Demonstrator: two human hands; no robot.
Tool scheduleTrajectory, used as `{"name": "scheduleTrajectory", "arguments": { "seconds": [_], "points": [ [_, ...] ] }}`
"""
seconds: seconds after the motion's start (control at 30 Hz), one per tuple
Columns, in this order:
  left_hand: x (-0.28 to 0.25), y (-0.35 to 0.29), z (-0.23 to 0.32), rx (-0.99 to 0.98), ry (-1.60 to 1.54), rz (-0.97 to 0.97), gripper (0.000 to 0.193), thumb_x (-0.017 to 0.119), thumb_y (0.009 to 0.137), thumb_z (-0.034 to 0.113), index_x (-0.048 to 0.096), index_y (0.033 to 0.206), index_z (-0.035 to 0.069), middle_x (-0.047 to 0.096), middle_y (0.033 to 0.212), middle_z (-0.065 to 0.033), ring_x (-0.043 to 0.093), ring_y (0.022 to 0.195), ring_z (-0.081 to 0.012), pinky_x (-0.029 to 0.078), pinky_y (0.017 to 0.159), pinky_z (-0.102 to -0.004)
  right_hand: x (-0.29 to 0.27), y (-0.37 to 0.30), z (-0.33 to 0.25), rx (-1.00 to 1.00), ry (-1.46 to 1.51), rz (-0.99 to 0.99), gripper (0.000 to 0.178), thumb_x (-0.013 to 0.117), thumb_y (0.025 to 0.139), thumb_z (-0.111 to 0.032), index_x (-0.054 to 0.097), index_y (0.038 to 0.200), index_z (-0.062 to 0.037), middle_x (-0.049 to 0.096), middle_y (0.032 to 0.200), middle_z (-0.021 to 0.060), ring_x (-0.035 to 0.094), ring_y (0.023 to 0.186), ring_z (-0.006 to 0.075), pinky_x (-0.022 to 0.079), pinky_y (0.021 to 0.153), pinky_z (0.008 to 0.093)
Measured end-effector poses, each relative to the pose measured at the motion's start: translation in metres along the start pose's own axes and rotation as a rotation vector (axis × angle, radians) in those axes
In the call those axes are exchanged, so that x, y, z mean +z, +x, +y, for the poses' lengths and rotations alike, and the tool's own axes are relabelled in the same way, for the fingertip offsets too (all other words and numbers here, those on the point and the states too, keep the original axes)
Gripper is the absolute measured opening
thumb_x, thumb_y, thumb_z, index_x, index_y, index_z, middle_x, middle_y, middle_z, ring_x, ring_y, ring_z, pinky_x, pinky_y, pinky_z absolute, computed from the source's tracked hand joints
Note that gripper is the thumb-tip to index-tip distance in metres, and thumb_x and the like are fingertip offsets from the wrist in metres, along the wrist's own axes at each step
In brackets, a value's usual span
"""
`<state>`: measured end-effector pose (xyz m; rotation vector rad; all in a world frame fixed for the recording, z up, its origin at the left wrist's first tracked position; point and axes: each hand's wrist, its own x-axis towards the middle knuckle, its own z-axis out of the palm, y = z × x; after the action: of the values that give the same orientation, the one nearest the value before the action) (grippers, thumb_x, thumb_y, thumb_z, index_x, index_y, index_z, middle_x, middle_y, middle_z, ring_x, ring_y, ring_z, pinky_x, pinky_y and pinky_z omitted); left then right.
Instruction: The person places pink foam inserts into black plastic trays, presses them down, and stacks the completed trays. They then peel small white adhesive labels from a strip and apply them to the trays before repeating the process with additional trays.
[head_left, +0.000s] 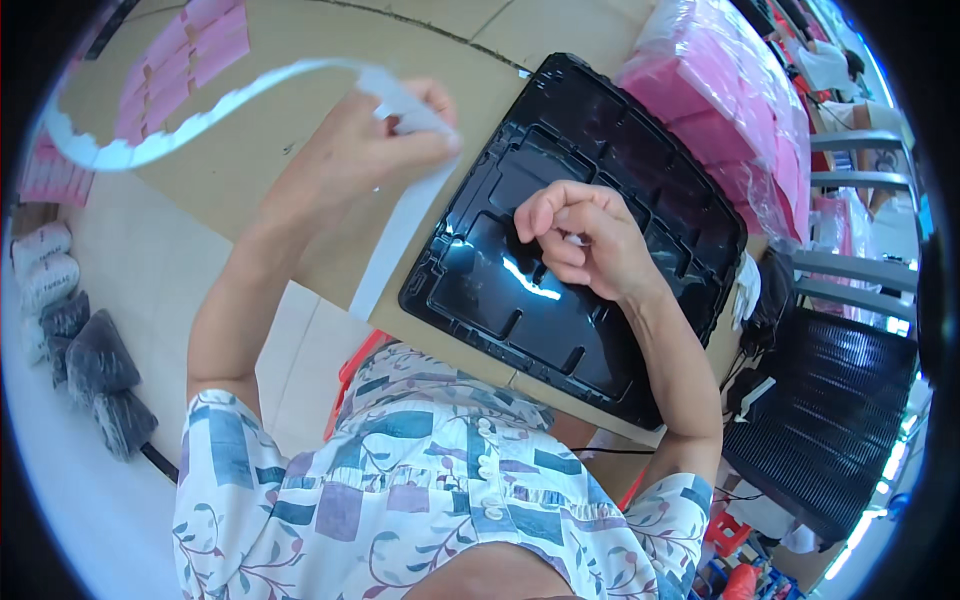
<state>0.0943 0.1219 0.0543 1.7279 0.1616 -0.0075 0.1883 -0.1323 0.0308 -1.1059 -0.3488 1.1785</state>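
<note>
My left hand (345, 145) is raised over the left part of the table, its fingers closed and a little blurred around a long white paper strip (200, 120). One length of the strip, with a notched edge, loops out to the far left. Another white length (395, 235) runs down from the hand toward the table's near edge. Over a glossy black plastic tray (540, 345) is my right hand (590, 235), fingers curled in. A small pale spot shows between those fingers, but what it is I cannot make out. The tray, with moulded ridges, lies on the table.
Pink sheets (185, 70) lie at the far left of the tan tabletop (240, 200). Plastic-wrapped pink stacks (715, 110) stand beyond the tray. A black-backed chair (815, 400) is at the right. Dark wrapped bundles (100, 355) sit on the floor at left.
</note>
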Motion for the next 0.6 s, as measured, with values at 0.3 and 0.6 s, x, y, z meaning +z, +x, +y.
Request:
{"name": "scheduleTrajectory", "arguments": {
  "seconds": [0.3, 0.6],
  "points": [
    [0.042, 0.098, 0.034, 0.137, 0.287, -0.268, 0.013, 0.069, 0.078, 0.022, 0.067, 0.083, 0.010, 0.060, 0.079, 0.0013, 0.052, 0.081, -0.0101, 0.038, 0.070, -0.0261, -0.005, -0.014, -0.011, -0.316, -0.406, 0.204, 0.017, 0.053, 0.095, -0.010, 0.066, 0.089, -0.0015, 0.053, 0.073, -0.0028, 0.042, 0.058, 0.0031, 0.030, 0.045, 0.0207],
    [0.058, 0.158, 0.021, 0.097, 0.357, -0.305, 0.015, 0.072, 0.073, 0.021, 0.067, 0.076, 0.007, 0.062, 0.078, -0.0017, 0.054, 0.076, -0.0123, 0.041, 0.065, -0.0296, -0.016, 0.025, -0.004, -1.053, -2.043, 0.486, 0.021, 0.065, 0.078, -0.012, 0.061, 0.099, -0.0086, 0.051, 0.063, -0.0001, 0.062, 0.055, 0.0124, 0.049, 0.044, 0.0279]
  ]
}}
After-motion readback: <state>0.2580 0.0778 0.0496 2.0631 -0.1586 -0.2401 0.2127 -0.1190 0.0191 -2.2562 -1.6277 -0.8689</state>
